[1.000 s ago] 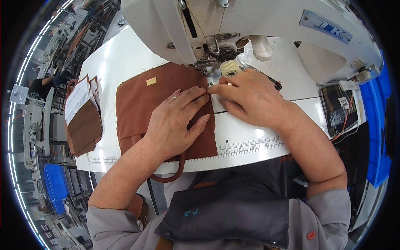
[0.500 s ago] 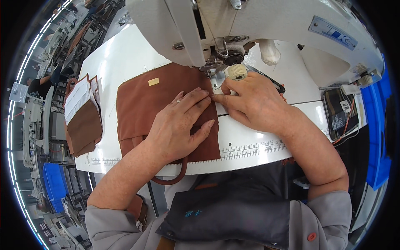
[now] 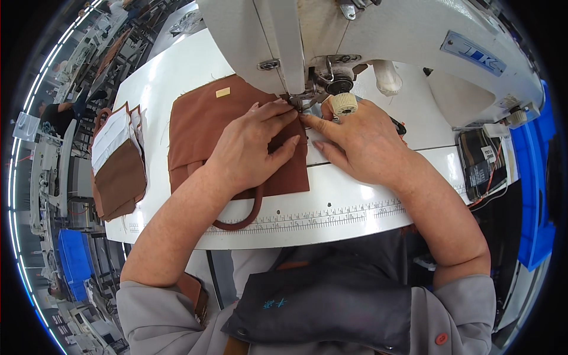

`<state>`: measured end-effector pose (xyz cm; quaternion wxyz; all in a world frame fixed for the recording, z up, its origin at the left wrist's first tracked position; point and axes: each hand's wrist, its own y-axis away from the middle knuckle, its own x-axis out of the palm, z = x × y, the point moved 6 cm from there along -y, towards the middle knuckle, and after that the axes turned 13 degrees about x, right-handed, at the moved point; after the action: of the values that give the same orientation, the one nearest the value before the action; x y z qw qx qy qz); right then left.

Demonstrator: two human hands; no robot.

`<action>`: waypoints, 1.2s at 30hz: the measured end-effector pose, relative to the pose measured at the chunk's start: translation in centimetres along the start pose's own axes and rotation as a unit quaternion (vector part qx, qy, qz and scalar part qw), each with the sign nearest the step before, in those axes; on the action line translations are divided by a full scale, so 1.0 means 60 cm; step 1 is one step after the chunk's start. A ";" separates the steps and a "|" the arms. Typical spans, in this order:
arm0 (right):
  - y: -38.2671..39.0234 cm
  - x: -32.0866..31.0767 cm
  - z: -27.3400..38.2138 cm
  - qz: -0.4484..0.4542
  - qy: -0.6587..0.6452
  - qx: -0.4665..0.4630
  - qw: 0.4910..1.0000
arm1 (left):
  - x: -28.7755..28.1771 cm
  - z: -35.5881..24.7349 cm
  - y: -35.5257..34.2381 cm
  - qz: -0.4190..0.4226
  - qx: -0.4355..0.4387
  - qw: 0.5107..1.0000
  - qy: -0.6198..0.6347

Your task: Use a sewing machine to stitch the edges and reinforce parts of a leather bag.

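The rust-brown fabric panel [image 3: 210, 124], with a small tan label and a handle loop [image 3: 248, 219], lies under the white sewing machine [image 3: 254, 35], its back corner at the needle and presser foot [image 3: 302, 97]. My left hand [image 3: 248, 148] lies on the panel, fingers stretched toward the foot and thumb apart, pressing the cloth. My right hand [image 3: 367, 142] rests at the panel's right edge, index fingertip on the cloth beside the foot, fingers apart, partly behind a cream knob [image 3: 344, 104]. A dark tool [image 3: 398, 127] is partly hidden behind it.
Stacked brown and white pieces [image 3: 118, 174] lie at left on the white table [image 3: 331, 225] with a printed ruler. A dark folded item [image 3: 479, 171] lies at right. Blue bins [image 3: 74, 263] stand either side. A co-worker [image 3: 56, 124] sits among machines at far left.
The brown panel and both my hands have moved away from me, toward the back of the table, bringing my fingertips closer to the presser foot.
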<state>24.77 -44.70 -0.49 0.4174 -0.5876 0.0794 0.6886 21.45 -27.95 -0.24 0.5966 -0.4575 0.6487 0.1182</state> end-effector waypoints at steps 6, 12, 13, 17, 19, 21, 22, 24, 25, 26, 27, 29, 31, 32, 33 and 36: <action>0.002 -0.003 -0.004 0.013 -0.009 0.019 1.000 | -0.001 0.007 -0.004 0.003 0.004 1.000 0.005; 0.004 -0.010 -0.007 -0.022 -0.038 0.002 0.999 | -0.010 -0.002 -0.002 0.023 -0.017 1.000 0.007; 0.005 -0.011 -0.008 -0.030 -0.029 -0.002 0.999 | -0.015 -0.007 0.000 0.023 -0.017 1.000 0.008; 0.007 -0.010 -0.007 -0.044 -0.037 -0.019 0.998 | -0.026 -0.038 0.022 0.054 -0.006 0.998 -0.009; 0.009 -0.010 -0.003 -0.049 -0.042 -0.039 0.997 | -0.020 -0.046 0.033 0.063 -0.019 0.998 0.019; 0.011 -0.006 -0.002 -0.029 -0.056 -0.043 0.997 | -0.018 -0.049 0.038 0.020 -0.019 0.999 0.038; 0.011 -0.003 -0.002 -0.006 -0.065 -0.047 0.997 | -0.013 -0.048 0.038 0.019 -0.019 0.999 0.039; 0.010 -0.008 -0.001 -0.014 -0.073 -0.060 0.995 | -0.014 -0.037 0.039 -0.024 -0.056 0.997 0.050; 0.010 -0.009 0.000 -0.013 -0.080 -0.067 0.994 | -0.013 -0.037 0.038 -0.031 -0.049 0.997 0.050; 0.012 -0.012 0.001 -0.016 -0.078 -0.070 0.994 | -0.012 -0.037 0.036 -0.028 -0.047 0.998 0.030; 0.017 -0.011 0.007 0.005 -0.084 -0.092 0.992 | -0.012 -0.036 0.033 -0.022 -0.048 0.999 0.011; 0.022 -0.010 0.013 0.027 -0.091 -0.111 0.989 | -0.013 -0.039 0.026 -0.024 -0.037 0.999 -0.006; 0.024 -0.004 0.016 0.041 -0.057 -0.111 0.991 | -0.014 -0.041 0.018 -0.022 -0.032 0.999 -0.020; 0.024 -0.004 0.016 0.040 -0.061 -0.110 0.991 | -0.014 -0.047 0.009 -0.008 0.018 0.997 -0.072; 0.023 -0.003 0.016 0.043 -0.067 -0.109 0.991 | -0.013 -0.053 0.002 0.006 0.068 0.990 -0.124; 0.022 -0.001 0.014 0.049 -0.078 -0.107 0.990 | -0.003 -0.050 -0.009 0.049 0.100 0.980 -0.166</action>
<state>23.23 -45.06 -0.70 0.3226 -0.5688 0.0012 0.7566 19.83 -30.28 0.91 0.7320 -0.3371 0.5711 0.1561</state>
